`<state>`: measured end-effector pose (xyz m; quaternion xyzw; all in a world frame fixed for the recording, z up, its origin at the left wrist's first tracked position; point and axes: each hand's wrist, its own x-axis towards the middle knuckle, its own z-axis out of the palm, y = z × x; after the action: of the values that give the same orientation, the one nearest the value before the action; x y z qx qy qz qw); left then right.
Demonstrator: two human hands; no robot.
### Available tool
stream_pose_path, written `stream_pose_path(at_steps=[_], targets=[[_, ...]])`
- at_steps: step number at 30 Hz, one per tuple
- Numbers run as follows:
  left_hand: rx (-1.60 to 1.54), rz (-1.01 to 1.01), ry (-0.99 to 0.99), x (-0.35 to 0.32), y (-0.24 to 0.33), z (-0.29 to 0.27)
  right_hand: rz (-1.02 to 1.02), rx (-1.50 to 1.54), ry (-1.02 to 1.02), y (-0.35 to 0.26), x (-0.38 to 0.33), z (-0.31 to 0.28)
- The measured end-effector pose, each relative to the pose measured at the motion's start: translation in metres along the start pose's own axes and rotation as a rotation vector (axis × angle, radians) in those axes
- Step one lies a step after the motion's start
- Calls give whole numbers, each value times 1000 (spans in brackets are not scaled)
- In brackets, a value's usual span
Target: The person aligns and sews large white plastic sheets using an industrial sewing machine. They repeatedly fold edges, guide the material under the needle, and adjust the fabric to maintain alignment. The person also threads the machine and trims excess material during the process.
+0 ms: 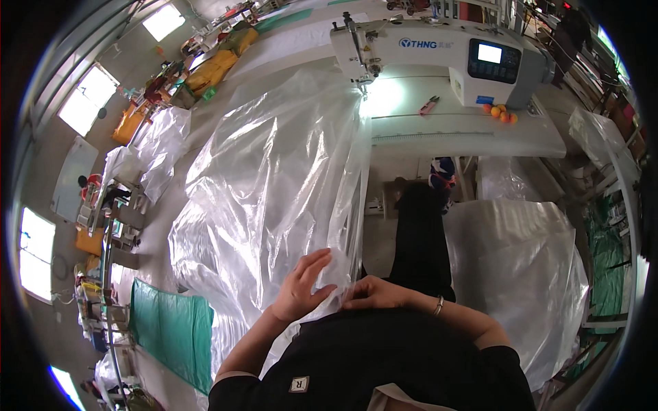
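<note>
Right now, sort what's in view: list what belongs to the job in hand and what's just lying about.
Apparently in the job:
clear plastic sheet, running up to the machine's needle
sewing machine, lamp lit
left hand, open over the sheet
right hand, at its near edge

Apparently lying about:
small orange round things
green sheet at left
yellow bundle

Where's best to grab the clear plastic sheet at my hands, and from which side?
Probably pinch the clear plastic sheet along its right edge, coming from the right, near your right hand. That edge gathers into long, narrow folds, while farther left the sheet spreads wide and crumpled.
</note>
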<state>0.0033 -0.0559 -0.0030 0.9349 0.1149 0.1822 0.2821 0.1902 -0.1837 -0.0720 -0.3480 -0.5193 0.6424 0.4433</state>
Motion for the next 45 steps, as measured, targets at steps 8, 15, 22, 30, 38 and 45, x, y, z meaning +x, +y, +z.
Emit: stream_pose_path(at_steps=[8, 15, 22, 30, 38, 45], targets=[[315, 96, 170, -2, 8, 10, -177, -259, 70, -23, -3, 14], [-74, -242, 350, 17, 44, -10, -265, -391, 151, -45, -1, 22], [-353, -415, 90, 13, 37, -15, -373, -667, 202, -67, 12, 29], [-650, -474, -24, 5, 27, -17, -269, -903, 115, -68, 31, 34], [-444, -563, -36, 10, 36, -26, -255, -598, 207, -75, 31, 4], [-96, 146, -53, 37, 40, -3, -164, 812, 629, -40, 99, -59]])
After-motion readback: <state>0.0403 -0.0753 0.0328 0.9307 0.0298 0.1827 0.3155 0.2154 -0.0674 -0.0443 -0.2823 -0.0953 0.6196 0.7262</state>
